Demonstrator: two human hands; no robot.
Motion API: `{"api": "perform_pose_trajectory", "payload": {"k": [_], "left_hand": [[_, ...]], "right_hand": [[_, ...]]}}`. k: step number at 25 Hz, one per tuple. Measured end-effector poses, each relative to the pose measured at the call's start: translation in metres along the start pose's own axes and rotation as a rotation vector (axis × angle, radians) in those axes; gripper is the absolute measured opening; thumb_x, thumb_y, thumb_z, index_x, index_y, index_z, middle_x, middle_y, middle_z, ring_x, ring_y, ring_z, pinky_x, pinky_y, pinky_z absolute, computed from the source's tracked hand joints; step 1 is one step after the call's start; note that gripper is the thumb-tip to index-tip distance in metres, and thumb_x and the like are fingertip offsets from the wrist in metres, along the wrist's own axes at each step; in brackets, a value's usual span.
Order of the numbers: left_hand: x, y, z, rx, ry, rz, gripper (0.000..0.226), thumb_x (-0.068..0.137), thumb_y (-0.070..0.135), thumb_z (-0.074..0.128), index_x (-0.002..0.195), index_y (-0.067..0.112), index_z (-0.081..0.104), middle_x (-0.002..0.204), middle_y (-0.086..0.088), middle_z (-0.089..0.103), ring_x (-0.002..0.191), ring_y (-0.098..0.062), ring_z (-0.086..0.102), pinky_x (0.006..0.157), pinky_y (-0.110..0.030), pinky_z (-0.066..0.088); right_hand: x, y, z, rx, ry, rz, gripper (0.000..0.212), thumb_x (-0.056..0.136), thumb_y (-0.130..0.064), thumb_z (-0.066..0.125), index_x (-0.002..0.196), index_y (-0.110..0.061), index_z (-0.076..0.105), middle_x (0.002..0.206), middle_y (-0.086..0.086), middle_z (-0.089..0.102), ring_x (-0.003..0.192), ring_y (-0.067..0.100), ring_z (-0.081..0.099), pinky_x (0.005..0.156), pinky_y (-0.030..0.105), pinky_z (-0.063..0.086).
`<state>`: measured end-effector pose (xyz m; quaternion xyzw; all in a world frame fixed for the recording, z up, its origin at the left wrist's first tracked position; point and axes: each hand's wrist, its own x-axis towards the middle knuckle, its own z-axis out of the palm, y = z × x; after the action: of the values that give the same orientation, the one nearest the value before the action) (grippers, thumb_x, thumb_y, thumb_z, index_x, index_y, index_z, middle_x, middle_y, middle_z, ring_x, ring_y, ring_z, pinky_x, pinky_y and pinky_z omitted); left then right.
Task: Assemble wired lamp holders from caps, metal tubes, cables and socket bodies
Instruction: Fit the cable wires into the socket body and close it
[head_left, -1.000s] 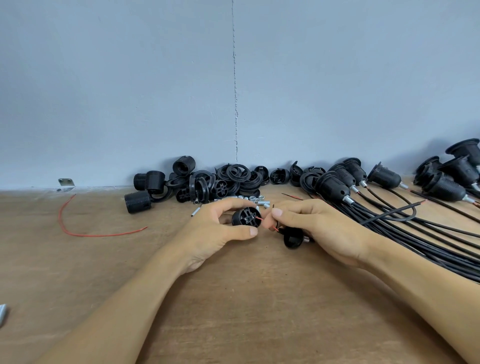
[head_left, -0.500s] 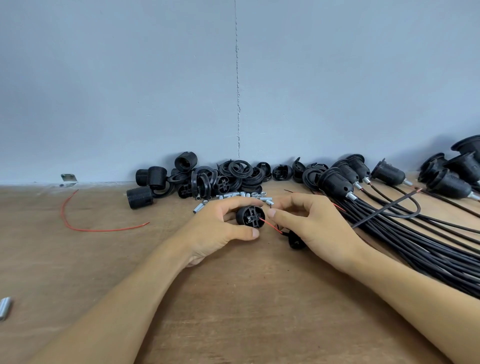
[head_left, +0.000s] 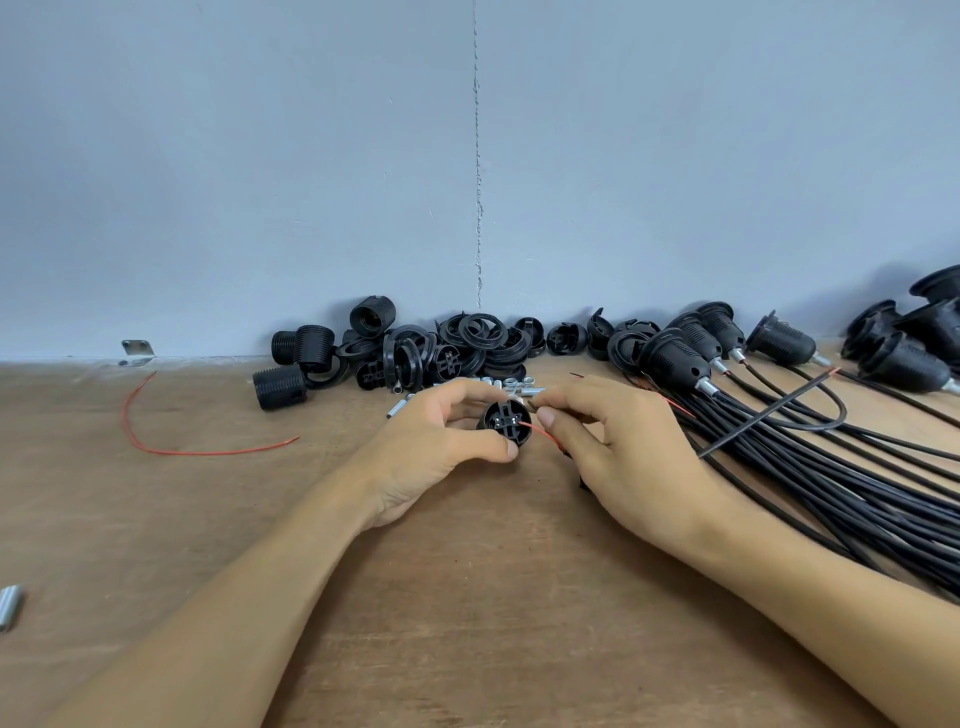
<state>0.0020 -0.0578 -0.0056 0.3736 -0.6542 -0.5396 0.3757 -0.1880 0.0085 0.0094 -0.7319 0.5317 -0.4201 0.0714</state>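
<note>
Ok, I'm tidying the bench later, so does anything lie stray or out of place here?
Two strays: a loose red wire curls alone on the left of the table, joined to nothing, and one metal tube lies at the left edge, far from the other tubes.

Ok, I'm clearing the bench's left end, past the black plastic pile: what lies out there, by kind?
Loose red wire: 1
Metal tube: 1
Metal bracket: 1
Total: 3
</note>
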Motion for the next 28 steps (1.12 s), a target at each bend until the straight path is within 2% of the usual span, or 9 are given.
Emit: {"api": "perform_pose_trajectory", "payload": {"k": [3, 6, 8, 11, 13, 15, 20, 24, 28], "left_hand": [[0.0, 0.0, 0.002, 0.005, 0.052, 0.009, 0.058, 0.053, 0.017, 0.087, 0.108, 0.016, 0.071, 0.113, -0.009, 0.075, 0.11, -0.023, 0.069, 0.107, -0.037, 0.05], [-0.001, -0.001, 0.003, 0.013, 0.073, 0.038, 0.053, 0.056, 0.013, 0.087, 0.107, 0.016, 0.07, 0.106, -0.002, 0.077, 0.101, -0.016, 0.072, 0.095, -0.027, 0.054], [-0.003, -0.002, 0.003, 0.029, 0.07, 0.046, 0.051, 0.062, 0.008, 0.089, 0.108, 0.015, 0.068, 0.105, 0.002, 0.077, 0.099, -0.014, 0.073, 0.085, -0.021, 0.054], [-0.004, -0.002, 0.006, 0.06, 0.067, 0.059, 0.047, 0.069, 0.001, 0.089, 0.107, 0.016, 0.066, 0.103, 0.006, 0.077, 0.099, -0.011, 0.073, 0.084, -0.021, 0.054], [-0.005, -0.001, 0.008, 0.09, 0.074, 0.092, 0.047, 0.065, 0.008, 0.09, 0.104, 0.019, 0.067, 0.102, 0.007, 0.077, 0.098, -0.01, 0.073, 0.088, -0.024, 0.057], [-0.006, -0.002, 0.01, 0.131, 0.084, 0.137, 0.045, 0.065, 0.009, 0.089, 0.103, 0.021, 0.068, 0.101, 0.005, 0.077, 0.097, -0.011, 0.074, 0.089, -0.026, 0.059], [-0.007, -0.004, 0.014, 0.241, 0.116, 0.207, 0.043, 0.064, 0.016, 0.088, 0.101, 0.027, 0.07, 0.095, 0.003, 0.078, 0.091, -0.012, 0.075, 0.088, -0.026, 0.059], [-0.007, -0.003, 0.015, 0.279, 0.136, 0.208, 0.044, 0.065, 0.016, 0.092, 0.102, 0.03, 0.072, 0.094, 0.001, 0.078, 0.087, -0.013, 0.076, 0.087, -0.032, 0.061], [-0.009, -0.001, 0.016, 0.306, 0.144, 0.228, 0.044, 0.068, 0.011, 0.093, 0.103, 0.031, 0.074, 0.092, 0.007, 0.078, 0.085, -0.008, 0.075, 0.084, -0.024, 0.06]], "right_hand": [[0.002, 0.001, -0.004, 0.025, -0.002, 0.069, 0.017, 0.096, -0.02, 0.063, 0.104, -0.024, 0.077, 0.086, -0.013, 0.07, 0.08, 0.01, 0.064, 0.076, 0.024, 0.048], [0.002, 0.003, -0.004, 0.184, 0.035, 0.192, 0.007, 0.091, -0.023, 0.071, 0.095, -0.027, 0.076, 0.078, -0.011, 0.071, 0.066, 0.009, 0.065, 0.058, 0.013, 0.048], [0.002, 0.004, -0.004, 0.211, 0.053, 0.212, 0.005, 0.09, -0.023, 0.073, 0.089, -0.028, 0.074, 0.075, -0.011, 0.07, 0.057, 0.003, 0.06, 0.055, 0.01, 0.044], [0.001, 0.001, -0.005, 0.123, -0.028, 0.131, 0.01, 0.094, -0.022, 0.067, 0.089, -0.029, 0.072, 0.073, -0.008, 0.068, 0.056, 0.008, 0.058, 0.059, 0.017, 0.045], [0.001, -0.001, -0.006, 0.035, -0.07, 0.065, 0.011, 0.095, -0.021, 0.065, 0.088, -0.028, 0.07, 0.075, -0.009, 0.065, 0.069, 0.016, 0.06, 0.072, 0.025, 0.046], [0.002, -0.002, -0.007, 0.006, -0.09, 0.041, 0.012, 0.094, -0.021, 0.065, 0.086, -0.028, 0.069, 0.077, -0.01, 0.063, 0.075, 0.019, 0.058, 0.077, 0.026, 0.044], [0.002, -0.001, -0.01, 0.007, -0.131, 0.047, 0.017, 0.094, -0.021, 0.064, 0.08, -0.03, 0.066, 0.068, -0.007, 0.062, 0.066, 0.018, 0.058, 0.07, 0.022, 0.042], [0.003, 0.0, -0.01, -0.002, -0.126, 0.044, 0.012, 0.093, -0.023, 0.066, 0.083, -0.027, 0.07, 0.068, -0.013, 0.059, 0.068, 0.015, 0.057, 0.069, 0.018, 0.041], [0.003, 0.0, -0.011, -0.032, -0.131, 0.024, 0.012, 0.093, -0.024, 0.067, 0.082, -0.03, 0.069, 0.068, -0.016, 0.058, 0.071, 0.012, 0.056, 0.066, 0.013, 0.039]]}}
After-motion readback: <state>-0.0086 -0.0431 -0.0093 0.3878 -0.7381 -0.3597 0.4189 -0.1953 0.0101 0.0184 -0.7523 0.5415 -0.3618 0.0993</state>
